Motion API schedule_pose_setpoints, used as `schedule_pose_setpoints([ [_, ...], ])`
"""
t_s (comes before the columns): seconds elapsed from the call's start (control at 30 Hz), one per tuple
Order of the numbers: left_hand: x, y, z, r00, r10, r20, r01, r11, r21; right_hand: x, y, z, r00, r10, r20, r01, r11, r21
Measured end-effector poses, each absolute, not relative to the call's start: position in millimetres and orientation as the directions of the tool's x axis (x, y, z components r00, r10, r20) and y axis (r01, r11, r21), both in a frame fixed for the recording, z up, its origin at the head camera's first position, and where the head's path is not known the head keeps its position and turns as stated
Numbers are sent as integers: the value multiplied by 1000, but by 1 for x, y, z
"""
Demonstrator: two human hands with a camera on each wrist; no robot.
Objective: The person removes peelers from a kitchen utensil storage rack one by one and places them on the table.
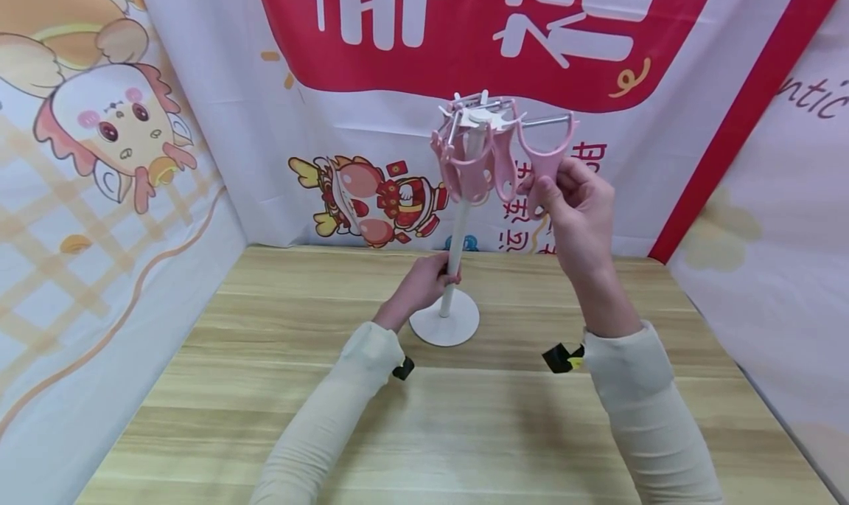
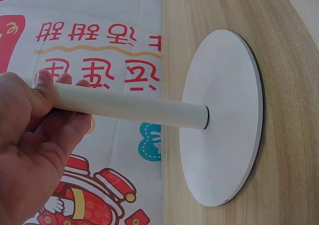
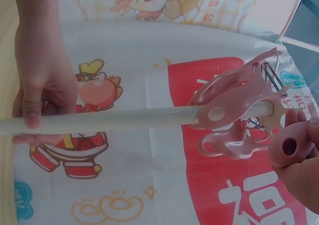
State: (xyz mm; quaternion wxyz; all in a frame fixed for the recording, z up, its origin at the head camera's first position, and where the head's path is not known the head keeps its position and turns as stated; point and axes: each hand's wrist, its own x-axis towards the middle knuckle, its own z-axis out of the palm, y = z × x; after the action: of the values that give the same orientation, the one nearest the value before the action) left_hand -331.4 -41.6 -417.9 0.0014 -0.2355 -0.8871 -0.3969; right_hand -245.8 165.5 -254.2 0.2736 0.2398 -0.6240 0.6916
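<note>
A white stand [image 1: 458,243] rises from a round base [image 2: 222,150] on the table, tilting slightly in the head view. My left hand [image 1: 424,280] grips its pole low down, thumb and fingers around it in the left wrist view. Several pink Y-shaped peelers [image 1: 472,169] hang from the hooked top [image 1: 479,116]. Beside them, to the right, my right hand [image 1: 584,203] pinches another pink peeler [image 1: 547,158] by its handle, metal blade upward. That peeler's blade end is close to the hooks; whether it touches one I cannot tell. In the right wrist view the handle's hole [image 3: 289,147] shows.
A wood-grain table [image 1: 278,416] lies under the stand. Behind it hangs a printed cloth [image 1: 265,122] with red and white patterns, close to the peelers. More printed cloth [image 1: 99,269] walls off the left side, and another sheet [image 1: 763,269] the right.
</note>
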Motion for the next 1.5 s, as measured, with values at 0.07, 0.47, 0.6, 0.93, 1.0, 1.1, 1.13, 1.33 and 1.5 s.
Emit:
schedule_pose_setpoints([
  [0.07,-331,-42,-418,-890,417,184,414,571,709,-245,166,-255,-730,78,679,-683,-61,-728],
  [0.47,-330,-43,-418,-895,418,156,389,559,732,-235,170,-267,-773,35,634,-634,-78,-769],
  [0.6,-330,-43,-417,-896,414,158,388,561,731,-232,172,-273,-800,12,600,-599,-91,-796],
  [0.93,-329,-42,-416,-898,411,157,381,548,745,-221,179,-291,-873,-80,481,-476,-78,-876],
  [1.0,-329,-42,-416,-898,412,156,380,544,748,-219,180,-296,-883,-89,460,-458,-45,-888],
  [1.1,-329,-43,-417,-896,414,162,385,541,748,-216,182,-303,-900,-103,423,-425,-9,-905],
  [1.13,-329,-43,-417,-895,414,165,388,540,747,-215,183,-305,-906,-108,409,-411,0,-911],
  [1.33,-330,-43,-418,-898,410,159,380,541,750,-211,184,-319,-929,-126,347,-351,9,-936],
  [1.5,-331,-42,-418,-899,413,149,375,547,748,-207,186,-332,-955,-136,264,-267,2,-964],
])
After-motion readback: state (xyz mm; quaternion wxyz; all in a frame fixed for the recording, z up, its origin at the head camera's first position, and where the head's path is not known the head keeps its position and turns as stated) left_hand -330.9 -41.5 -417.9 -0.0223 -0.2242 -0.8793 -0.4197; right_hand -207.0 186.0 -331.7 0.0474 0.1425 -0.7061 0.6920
